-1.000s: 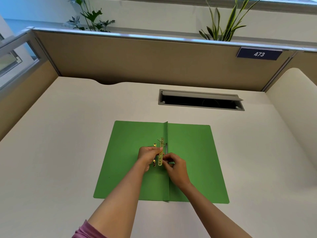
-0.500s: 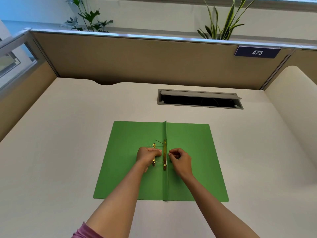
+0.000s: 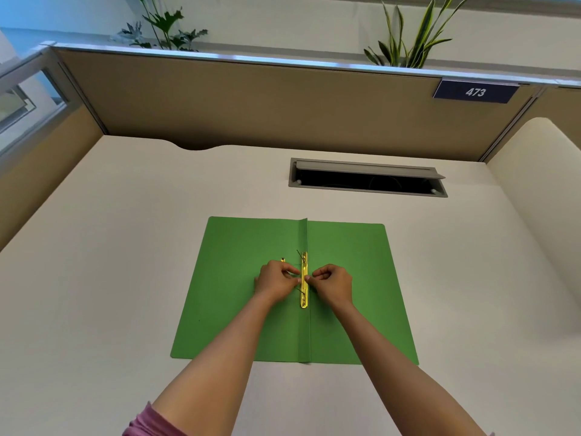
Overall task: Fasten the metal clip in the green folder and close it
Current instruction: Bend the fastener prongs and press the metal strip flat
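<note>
The green folder (image 3: 352,278) lies open and flat on the desk, spine running away from me. A gold metal clip bar (image 3: 304,297) lies along the spine, with thin prongs sticking up near its far end and its middle. My left hand (image 3: 275,281) is on the left of the bar and my right hand (image 3: 333,283) on the right. Both pinch at the middle of the bar with thumb and fingertips. Another small gold piece (image 3: 283,260) peeks out beyond my left hand.
An open grey cable hatch (image 3: 367,177) is set into the cream desk (image 3: 110,262) beyond the folder. Tan partition walls (image 3: 251,102) enclose the desk at the back and left, a curved cream panel (image 3: 540,190) at the right. Plants stand behind the partition.
The gold bar went from tilted in my fingers to lying straight along the spine. My right hand moved from below the bar to its right side; both hands now pinch its middle.
</note>
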`<state>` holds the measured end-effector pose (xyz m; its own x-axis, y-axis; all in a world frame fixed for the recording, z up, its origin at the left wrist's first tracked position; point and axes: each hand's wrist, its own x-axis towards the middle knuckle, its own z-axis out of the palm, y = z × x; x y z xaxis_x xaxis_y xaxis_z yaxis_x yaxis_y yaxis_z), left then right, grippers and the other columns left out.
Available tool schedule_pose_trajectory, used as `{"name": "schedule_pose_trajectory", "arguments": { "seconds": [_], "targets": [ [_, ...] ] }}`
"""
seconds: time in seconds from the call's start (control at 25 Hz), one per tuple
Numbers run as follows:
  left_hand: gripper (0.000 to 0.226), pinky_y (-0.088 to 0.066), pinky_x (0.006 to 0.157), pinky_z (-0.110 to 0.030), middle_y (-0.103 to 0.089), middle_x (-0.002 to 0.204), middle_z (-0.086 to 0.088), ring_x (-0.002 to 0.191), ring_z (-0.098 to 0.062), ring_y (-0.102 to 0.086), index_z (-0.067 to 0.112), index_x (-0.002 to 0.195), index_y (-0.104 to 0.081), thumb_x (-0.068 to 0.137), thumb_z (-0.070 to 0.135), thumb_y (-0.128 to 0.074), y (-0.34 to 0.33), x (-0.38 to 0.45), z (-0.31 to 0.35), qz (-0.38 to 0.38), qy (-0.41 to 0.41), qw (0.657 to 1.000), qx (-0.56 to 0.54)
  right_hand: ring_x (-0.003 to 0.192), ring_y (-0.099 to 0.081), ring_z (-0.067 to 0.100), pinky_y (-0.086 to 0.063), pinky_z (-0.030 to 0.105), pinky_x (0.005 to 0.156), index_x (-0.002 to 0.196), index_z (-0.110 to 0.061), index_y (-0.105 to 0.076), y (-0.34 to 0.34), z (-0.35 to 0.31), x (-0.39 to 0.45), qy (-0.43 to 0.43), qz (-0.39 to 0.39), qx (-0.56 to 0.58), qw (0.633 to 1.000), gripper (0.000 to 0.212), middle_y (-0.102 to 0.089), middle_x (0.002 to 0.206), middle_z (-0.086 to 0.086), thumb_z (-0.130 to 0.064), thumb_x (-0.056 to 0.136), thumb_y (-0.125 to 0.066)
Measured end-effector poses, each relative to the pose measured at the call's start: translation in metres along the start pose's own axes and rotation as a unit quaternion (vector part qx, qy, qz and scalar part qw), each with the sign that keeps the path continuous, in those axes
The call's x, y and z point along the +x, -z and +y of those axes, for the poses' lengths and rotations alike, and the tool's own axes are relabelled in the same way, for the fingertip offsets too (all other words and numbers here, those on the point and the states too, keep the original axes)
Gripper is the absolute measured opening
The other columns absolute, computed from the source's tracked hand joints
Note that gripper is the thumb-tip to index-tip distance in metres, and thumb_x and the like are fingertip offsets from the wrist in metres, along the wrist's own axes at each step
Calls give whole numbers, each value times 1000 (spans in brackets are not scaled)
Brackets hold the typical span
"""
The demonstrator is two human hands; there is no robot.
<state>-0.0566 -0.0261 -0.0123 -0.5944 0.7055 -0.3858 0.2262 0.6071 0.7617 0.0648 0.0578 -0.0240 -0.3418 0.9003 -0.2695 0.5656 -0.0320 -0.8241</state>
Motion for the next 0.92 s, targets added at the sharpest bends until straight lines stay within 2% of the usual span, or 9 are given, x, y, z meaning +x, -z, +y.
{"name": "schedule_pose_trajectory", "arguments": {
  "seconds": [0.12, 0.2, 0.28, 0.36, 0.48, 0.68, 0.76, 0.84, 0.92],
  "targets": [
    [24, -53, 90, -39, -76, 100, -4, 103, -24, -67, 20, 103, -79, 79, 22, -81, 0, 2, 1, 14, -73, 997, 24, 62, -62, 15, -50, 25, 63, 73, -7, -70, 1, -2, 2, -11, -4, -19, 1000, 20, -67, 67, 5, -16, 67, -87],
    [33, -39, 100, -36, -70, 122, 4, 122, -19, -54, 30, 111, -76, 79, 38, -80, 1, 4, 0, 25, -125, 984, 127, 61, -61, 15, -48, 26, 63, 70, -9, -69, 2, -4, 4, -19, -8, -31, 999, 21, -66, 65, 3, -16, 66, -88],
    [45, -22, 111, -42, -51, 148, 7, 144, -17, -33, 39, 122, -68, 79, 50, -75, 3, 7, -2, 2, -154, 961, 230, 62, -60, 17, -46, 26, 63, 68, -11, -67, 3, -6, 7, -29, -12, -37, 999, 21, -64, 64, 2, -15, 65, -88],
    [54, -8, 119, -51, -29, 162, 6, 153, -16, -11, 44, 131, -60, 80, 57, -70, 5, 9, -5, -32, -167, 942, 288, 63, -61, 18, -48, 27, 63, 63, -14, -64, 4, -7, 9, -35, -17, -42, 998, 24, -64, 64, 1, -13, 64, -88],
    [62, 4, 117, -62, -13, 166, 7, 154, -14, 0, 47, 138, -51, 80, 62, -66, 4, 10, -6, -61, -162, 929, 327, 64, -63, 19, -53, 31, 67, 60, -17, -61, 6, -8, 13, -42, -28, -50, 997, 28, -66, 67, 4, -13, 63, -89],
    [65, 5, 114, -71, -7, 167, 10, 154, -13, 0, 50, 141, -45, 80, 64, -64, 3, 12, -9, -74, -146, 930, 330, 63, -64, 19, -54, 30, 67, 64, -15, -64, 9, -8, 20, -47, -56, -58, 996, 26, -68, 68, 5, -13, 62, -90],
    [65, 5, 113, -72, -7, 167, 12, 154, -13, 1, 52, 140, -46, 79, 66, -64, 3, 12, -11, -73, -141, 930, 331, 61, -64, 16, -55, 27, 64, 71, -12, -67, 10, -8, 22, -47, -69, -52, 995, 25, -68, 68, 4, -11, 62, -90],
    [65, 6, 112, -73, -7, 166, 13, 154, -14, 3, 53, 138, -47, 77, 68, -65, 3, 13, -10, -74, -136, 930, 334, 57, -61, 9, -49, 18, 55, 81, -9, -69, 11, -10, 25, -33, -88, -46, 995, 26, -66, 67, 1, -7, 63, -88],
    [64, 6, 111, -73, -7, 166, 15, 154, -15, 5, 54, 136, -50, 75, 68, -67, 4, 15, -8, -77, -126, 932, 330, 59, -60, 7, -48, 16, 58, 92, -6, -69, 11, -14, 28, 5, -110, -30, 993, 28, -66, 72, 3, 1, 68, -82]
  ]
}}
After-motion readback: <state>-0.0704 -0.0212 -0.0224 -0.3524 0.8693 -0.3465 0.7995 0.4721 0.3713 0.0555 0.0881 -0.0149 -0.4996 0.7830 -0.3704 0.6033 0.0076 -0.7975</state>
